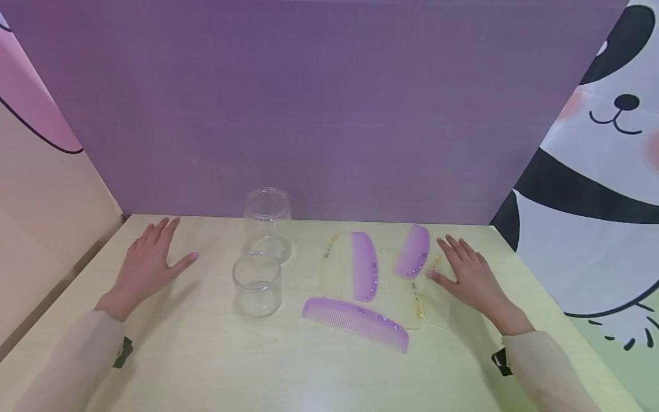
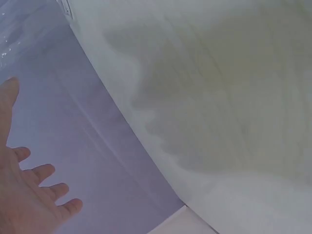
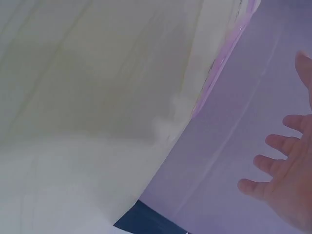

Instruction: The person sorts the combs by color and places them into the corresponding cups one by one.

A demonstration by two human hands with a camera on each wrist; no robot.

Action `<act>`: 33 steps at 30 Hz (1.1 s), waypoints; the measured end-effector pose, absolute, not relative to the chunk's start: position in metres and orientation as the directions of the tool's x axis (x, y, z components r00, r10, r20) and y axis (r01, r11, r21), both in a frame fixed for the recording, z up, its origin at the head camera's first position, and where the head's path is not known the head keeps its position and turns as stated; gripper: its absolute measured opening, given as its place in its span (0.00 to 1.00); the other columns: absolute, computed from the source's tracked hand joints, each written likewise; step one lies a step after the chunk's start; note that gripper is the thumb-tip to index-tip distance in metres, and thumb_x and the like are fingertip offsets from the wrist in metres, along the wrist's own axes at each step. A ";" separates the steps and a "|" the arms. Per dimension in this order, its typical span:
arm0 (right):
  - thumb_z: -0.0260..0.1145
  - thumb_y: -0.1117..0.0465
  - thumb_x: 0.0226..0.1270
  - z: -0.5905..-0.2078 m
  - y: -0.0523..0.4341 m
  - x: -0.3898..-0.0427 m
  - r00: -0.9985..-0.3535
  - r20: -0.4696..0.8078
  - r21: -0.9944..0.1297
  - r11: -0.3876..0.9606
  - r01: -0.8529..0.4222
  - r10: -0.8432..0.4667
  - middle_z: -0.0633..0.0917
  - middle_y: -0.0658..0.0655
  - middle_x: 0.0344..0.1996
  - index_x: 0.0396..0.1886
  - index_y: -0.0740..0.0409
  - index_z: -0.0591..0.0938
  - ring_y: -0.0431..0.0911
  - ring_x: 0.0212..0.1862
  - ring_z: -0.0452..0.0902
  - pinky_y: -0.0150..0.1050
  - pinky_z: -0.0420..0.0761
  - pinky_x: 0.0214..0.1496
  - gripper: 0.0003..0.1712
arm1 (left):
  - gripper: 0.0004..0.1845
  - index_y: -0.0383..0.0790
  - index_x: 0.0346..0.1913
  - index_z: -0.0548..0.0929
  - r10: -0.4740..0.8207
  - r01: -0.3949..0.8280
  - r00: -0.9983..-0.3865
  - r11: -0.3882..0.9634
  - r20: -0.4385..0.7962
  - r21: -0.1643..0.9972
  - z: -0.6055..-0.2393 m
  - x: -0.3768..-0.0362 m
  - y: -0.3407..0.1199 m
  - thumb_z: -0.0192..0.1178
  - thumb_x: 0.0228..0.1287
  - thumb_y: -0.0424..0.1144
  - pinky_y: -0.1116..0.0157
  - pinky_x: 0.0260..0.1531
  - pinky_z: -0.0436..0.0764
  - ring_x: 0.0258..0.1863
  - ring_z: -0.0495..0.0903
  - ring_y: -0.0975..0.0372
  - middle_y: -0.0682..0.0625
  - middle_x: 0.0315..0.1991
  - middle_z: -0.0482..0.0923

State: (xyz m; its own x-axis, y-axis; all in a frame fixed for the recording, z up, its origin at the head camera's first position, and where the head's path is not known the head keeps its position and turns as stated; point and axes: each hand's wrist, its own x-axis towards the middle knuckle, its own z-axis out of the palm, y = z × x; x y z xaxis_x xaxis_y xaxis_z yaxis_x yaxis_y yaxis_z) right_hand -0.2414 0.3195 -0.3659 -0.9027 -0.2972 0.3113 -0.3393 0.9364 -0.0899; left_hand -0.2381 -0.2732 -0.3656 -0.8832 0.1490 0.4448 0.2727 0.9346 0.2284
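My left hand hovers over the left of the table, fingers straight and thumb spread, with nothing in it. Nearest to it are two clear round containers, a front one and a taller-looking one just behind. On the right, my right hand is likewise spread and holds nothing; it overlaps a clear comb in the head view. Purple combs lie beside it: one upright, one at the back and one slanting across the front. Further clear combs lie among them.
A pale wooden table carries everything. Behind it stands a purple backdrop. A panda-printed panel borders the right side, and a pink and cream panel the left.
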 end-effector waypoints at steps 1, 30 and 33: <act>0.61 0.44 0.59 -0.366 0.318 -0.241 -0.899 0.316 -0.086 0.934 -0.347 -0.304 0.59 0.69 0.66 0.68 0.62 0.58 0.66 0.67 0.50 0.68 0.54 0.62 0.43 | 0.44 0.36 0.69 0.53 0.156 0.286 -0.874 0.931 0.460 0.227 -0.366 -0.240 -0.272 0.57 0.57 0.57 0.35 0.53 0.59 0.61 0.56 0.34 0.31 0.65 0.56; 0.66 0.46 0.56 -0.377 0.249 -0.238 -0.809 0.309 -0.087 0.833 -0.547 -0.500 0.71 0.63 0.59 0.63 0.62 0.66 0.59 0.61 0.66 0.58 0.68 0.59 0.39 | 0.43 0.31 0.68 0.53 0.135 0.339 -0.918 0.758 0.373 0.558 -0.354 -0.283 -0.219 0.59 0.59 0.52 0.42 0.62 0.59 0.65 0.57 0.41 0.33 0.67 0.55; 0.66 0.47 0.55 -0.379 0.241 -0.236 -0.792 0.312 -0.086 0.815 -0.573 -0.524 0.73 0.62 0.58 0.62 0.62 0.67 0.58 0.59 0.68 0.56 0.69 0.59 0.39 | 0.43 0.31 0.68 0.53 0.134 0.338 -0.922 0.735 0.363 0.588 -0.352 -0.288 -0.214 0.59 0.59 0.51 0.43 0.62 0.61 0.63 0.60 0.41 0.33 0.66 0.57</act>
State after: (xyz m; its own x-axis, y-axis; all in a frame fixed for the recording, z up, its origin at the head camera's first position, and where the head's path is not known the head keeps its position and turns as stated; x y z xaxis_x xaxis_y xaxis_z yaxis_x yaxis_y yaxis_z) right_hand -0.2363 0.2413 -0.3785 -0.7924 -0.5242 0.3120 -0.5731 0.8150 -0.0861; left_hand -0.2875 -0.2136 -0.3519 -0.9222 0.1337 0.3629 0.3380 0.7347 0.5882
